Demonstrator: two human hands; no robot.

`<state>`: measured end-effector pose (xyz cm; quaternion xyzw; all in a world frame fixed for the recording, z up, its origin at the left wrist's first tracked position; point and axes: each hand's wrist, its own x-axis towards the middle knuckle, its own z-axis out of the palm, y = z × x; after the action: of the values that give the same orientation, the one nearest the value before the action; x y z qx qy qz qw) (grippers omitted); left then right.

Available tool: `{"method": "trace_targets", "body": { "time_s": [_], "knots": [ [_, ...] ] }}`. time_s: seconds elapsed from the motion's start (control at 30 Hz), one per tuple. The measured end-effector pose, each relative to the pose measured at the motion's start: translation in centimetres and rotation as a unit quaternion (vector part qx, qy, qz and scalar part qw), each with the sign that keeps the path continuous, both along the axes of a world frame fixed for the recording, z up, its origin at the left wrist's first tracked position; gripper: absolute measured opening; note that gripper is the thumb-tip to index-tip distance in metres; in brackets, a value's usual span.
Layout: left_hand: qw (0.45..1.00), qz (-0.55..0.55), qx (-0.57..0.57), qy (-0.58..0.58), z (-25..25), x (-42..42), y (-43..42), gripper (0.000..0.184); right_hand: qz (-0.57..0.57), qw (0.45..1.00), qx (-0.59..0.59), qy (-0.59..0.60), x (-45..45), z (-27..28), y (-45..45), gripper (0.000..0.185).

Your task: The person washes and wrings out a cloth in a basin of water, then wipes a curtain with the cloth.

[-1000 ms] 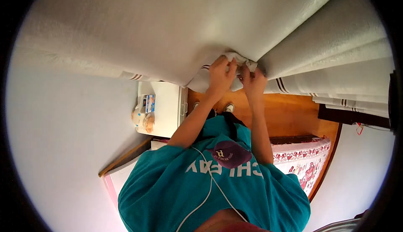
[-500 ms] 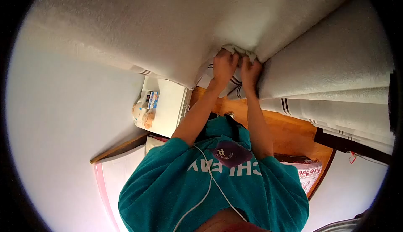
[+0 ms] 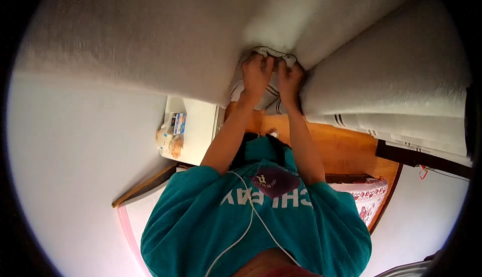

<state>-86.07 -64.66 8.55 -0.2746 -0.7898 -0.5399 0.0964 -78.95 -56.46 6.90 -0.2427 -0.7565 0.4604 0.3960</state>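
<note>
A large pale curtain (image 3: pixel 165 36) with an embossed texture spreads across the top of the head view. Its lower part shows dark stripes between and below my hands. My left hand (image 3: pixel 257 76) is closed on a bunched fold of it, fingers curled inward. Close beside it, my right hand (image 3: pixel 290 82) grips the same gathered fabric. A crumpled edge of cloth (image 3: pixel 273 52) sticks out above the fingers of both hands. The fingertips are partly hidden in the folds.
Left of my arms stands a white cabinet (image 3: pixel 193 131) with a small blue-and-white box (image 3: pixel 179 123) and a plush toy (image 3: pixel 173 145) on top. More striped curtain (image 3: pixel 391 129) hangs at right above the wooden floor (image 3: pixel 334 149). A red-and-white patterned cloth (image 3: pixel 369 201) lies behind me at right.
Both hands have shifted slightly left and up in the view, still gripping the bunched curtain. The curtain folds around them have moved along.
</note>
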Motion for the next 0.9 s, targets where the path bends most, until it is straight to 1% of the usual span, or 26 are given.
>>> {"method": "trace_targets", "body": {
  "time_s": [0.03,0.1,0.13,0.17,0.2,0.23,0.27,0.3,0.33,0.37,0.4,0.43,0.47,0.5,0.53,0.6,0.63,0.7,0.73,0.8,0.83,0.87,0.9],
  "knots": [
    [1.0,-0.001,-0.001,-0.004,-1.7,0.6,-0.5,0.022,0.002,0.999,0.008,-0.05,0.5,-1.4,0.2,0.026],
    [0.998,-0.034,-0.032,-0.048,-4.5,1.0,-0.6,0.022,0.015,0.989,-0.036,-0.142,1.7,-4.2,0.2,0.03],
    [0.997,-0.044,-0.032,-0.047,-4.2,1.5,-1.0,0.022,0.006,0.989,-0.036,-0.141,2.4,-6.3,-0.3,0.03],
    [0.998,-0.05,-0.026,-0.002,-3.9,2.6,-2.0,0.022,0.005,0.987,0.0,-0.161,3.1,-8.6,-1.3,0.033],
    [0.997,-0.056,-0.022,0.041,-3.6,4.0,-3.4,0.021,-0.024,0.983,-0.033,-0.177,4.0,-8.4,-2.8,0.036],
    [0.997,-0.067,-0.023,0.04,-3.9,4.7,-4.6,0.021,-0.052,0.978,-0.066,-0.193,4.8,-8.1,-4.3,0.039],
    [0.997,-0.064,-0.029,0.009,-4.4,5.2,-5.9,0.02,-0.062,0.977,-0.067,-0.193,5.8,-7.7,-5.0,0.039],
    [0.997,-0.061,-0.039,-0.025,-4.7,5.9,-7.2,0.018,-0.03,0.975,-0.079,-0.205,7.0,-7.6,-5.8,0.037],
    [0.996,-0.07,-0.041,-0.026,-5.0,6.6,-8.1,0.018,0.001,0.973,-0.09,-0.213,7.9,-6.7,-6.6,0.034],
    [0.997,-0.073,-0.025,0.012,-5.2,7.0,-8.8,0.017,0.008,0.964,-0.108,-0.241,9.0,-5.7,-7.3,0.026],
    [0.996,-0.076,-0.011,0.048,-5.3,7.6,-9.5,0.016,-0.001,0.964,-0.113,-0.243,10.2,-4.6,-8.1,0.026],
    [0.995,-0.086,-0.012,0.045,-4.5,8.3,-10.0,0.016,0.017,0.986,-0.062,-0.156,11.3,-3.7,-8.8,0.023],
    [0.988,-0.125,0.054,0.076,-3.7,8.9,-10.5,0.015,0.033,0.997,-0.008,-0.07,12.5,-2.6,-9.5,0.02],
    [0.974,-0.162,0.121,0.104,-2.5,9.4,-10.6,0.014,0.026,0.997,0.053,-0.054,13.9,-0.8,-10.0,0.017],
    [0.973,-0.172,0.122,0.099,-1.4,9.9,-10.5,0.014,0.016,0.997,0.052,-0.059,15.3,-0.2,-10.2,0.017],
    [0.94,-0.288,0.139,0.119,0.7,11.3,-10.0,0.013,-0.083,0.994,0.065,-0.004,17.8,0.7,-10.4,0.013],
    [0.938,-0.293,0.141,0.117,1.4,12.3,-9.5,0.013,-0.089,0.994,0.066,-0.006,18.2,1.0,-10.3,0.013],
    [0.935,-0.303,0.121,0.141,2.3,14.3,-8.3,0.013,-0.169,0.982,-0.071,0.051,18.4,1.6,-9.0,0.01],
    [0.935,-0.304,0.118,0.138,3.1,14.6,-8.3,0.013,-0.17,0.981,-0.074,0.049,18.3,1.9,-8.4,0.01],
    [0.948,-0.296,0.07,0.096,4.2,14.3,-7.5,0.013,-0.145,0.986,-0.064,0.05,16.8,2.5,-6.7,0.009],
    [0.956,-0.268,0.068,0.096,4.3,14.0,-7.8,0.014,-0.114,0.99,-0.065,0.057,16.0,3.3,-6.5,0.008],
    [0.957,-0.264,0.067,0.102,4.8,13.8,-8.2,0.014,-0.11,0.99,-0.065,0.062,15.2,3.7,-6.6,0.008],
    [0.963,-0.229,0.1,0.105,5.5,13.3,-8.5,0.014,-0.078,0.993,-0.022,0.081,14.2,3.9,-6.6,0.013]
  ]
}}
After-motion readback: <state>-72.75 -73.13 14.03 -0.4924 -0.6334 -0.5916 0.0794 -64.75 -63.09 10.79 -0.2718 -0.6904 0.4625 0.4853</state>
